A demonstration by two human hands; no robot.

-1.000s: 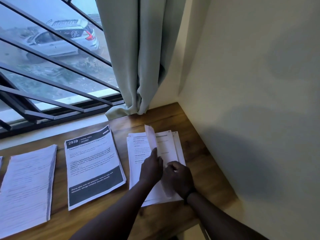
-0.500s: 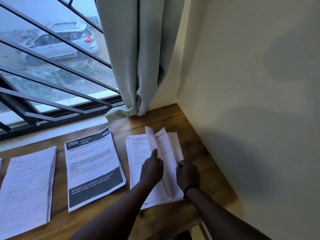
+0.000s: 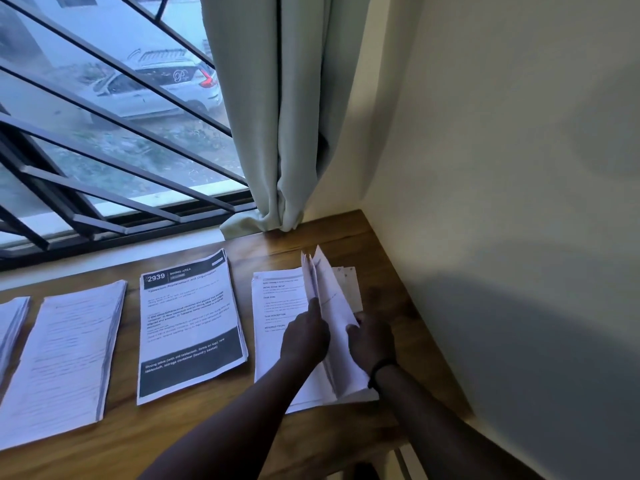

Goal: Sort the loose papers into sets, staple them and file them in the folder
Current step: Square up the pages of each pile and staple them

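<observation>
A stack of printed papers (image 3: 277,306) lies at the right end of the wooden table (image 3: 214,431). Several of its top sheets (image 3: 329,299) stand lifted on edge above the stack. My left hand (image 3: 304,336) grips those lifted sheets from the left, with the thumb up against them. My right hand (image 3: 370,341) holds them from the right, its fingers curled behind the paper. A black band circles my right wrist. No stapler or folder is in view.
A stack with a black "2939" header (image 3: 190,323) lies left of the worked stack. Two more paper stacks, one (image 3: 65,351) beside it and another (image 3: 12,323) at the frame edge, lie further left. A curtain (image 3: 277,133) hangs at the back corner. The wall (image 3: 502,202) borders the table on the right.
More sheets have been raised from the right stack and they stand steeper. My right hand has moved from on top of the paper to behind the lifted sheets.
</observation>
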